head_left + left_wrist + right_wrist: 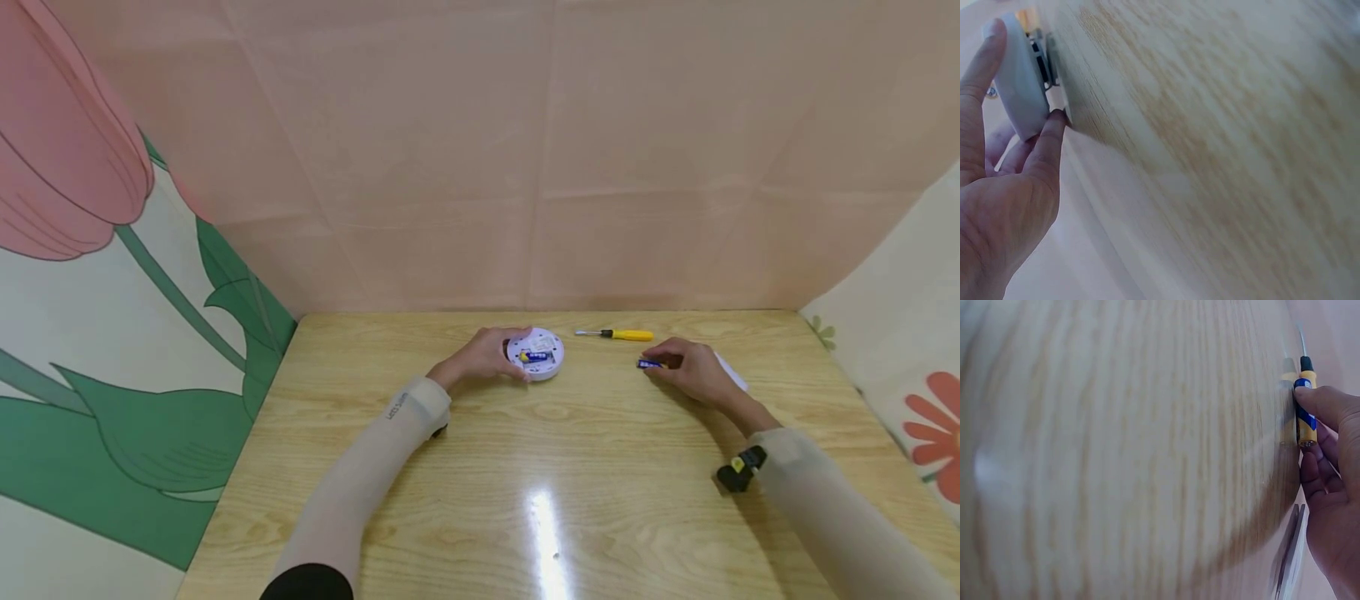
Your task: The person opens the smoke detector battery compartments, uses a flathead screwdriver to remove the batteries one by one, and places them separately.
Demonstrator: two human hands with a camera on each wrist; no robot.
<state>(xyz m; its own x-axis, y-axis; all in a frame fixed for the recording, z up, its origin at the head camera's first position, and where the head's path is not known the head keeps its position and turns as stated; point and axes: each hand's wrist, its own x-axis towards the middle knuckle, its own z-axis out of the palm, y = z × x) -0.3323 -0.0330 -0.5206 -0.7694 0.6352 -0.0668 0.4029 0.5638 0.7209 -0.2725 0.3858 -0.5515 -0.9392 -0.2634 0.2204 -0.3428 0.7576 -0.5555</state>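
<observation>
On the table, my left hand (491, 354) grips the left edge of a round white device (553, 367). In the left wrist view, the thumb lies on one side of the white device (1021, 87) and fingertips touch its lower edge. A blue and yellow battery (535, 357) lies in the recess of its upturned face. To the right, my right hand (693, 371) pinches another blue and yellow battery (649, 364) between thumb and fingers. The right wrist view has this battery (1305, 415) close above the tabletop.
A screwdriver (630, 335) with a yellow handle lies near the table's back edge, between the hands. Behind the right hand is a flat white piece (731, 372), partly hidden. A pink-beige sheet (525, 208) hangs behind the wooden table (480, 500).
</observation>
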